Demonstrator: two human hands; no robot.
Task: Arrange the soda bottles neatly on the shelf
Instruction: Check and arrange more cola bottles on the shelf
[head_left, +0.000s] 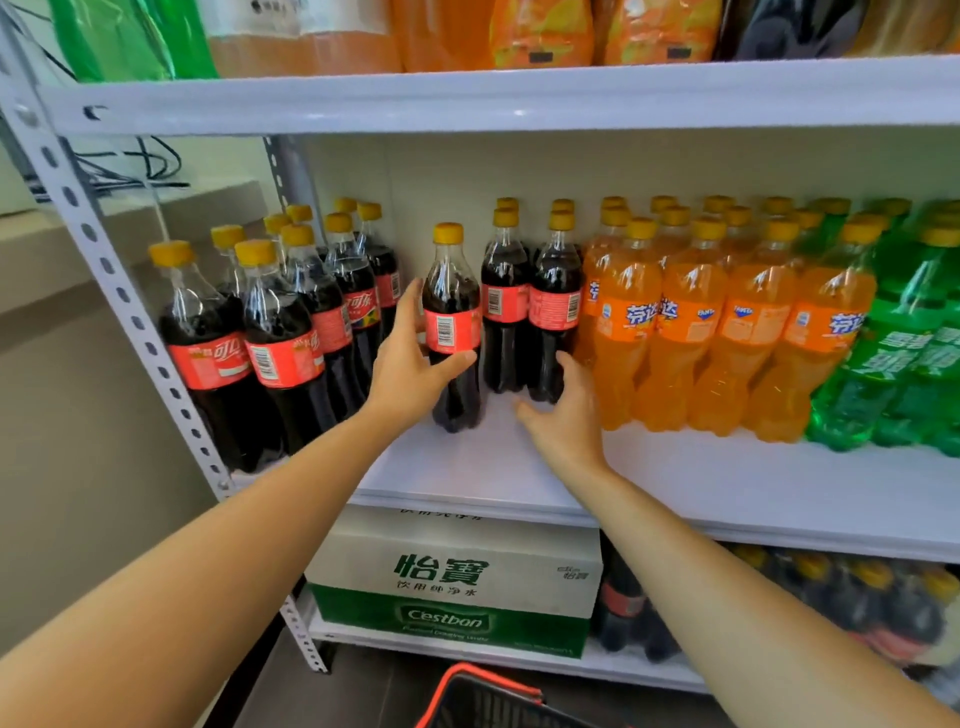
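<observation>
Seemingly mid-placement in the head view, the left hand (410, 374) grasps a dark plastic cola bottle with yellow cap and red label (452, 332) around its waist. The bottle stands upright with its base apparently on the white shelf board (675, 483), in the gap between the left cola cluster (280, 338) and a standing cola pair (530, 312). The right hand (566, 410), fingers loose and thumb spread, touches that pair's nearer bottle low down without closing on it. Next, I judge, the held bottle needs sliding right until it sits flush with the pair.

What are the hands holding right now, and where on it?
The left hand grips a cola bottle around its red label. The right hand touches a neighbouring cola bottle low down; a grip cannot be told.
</observation>
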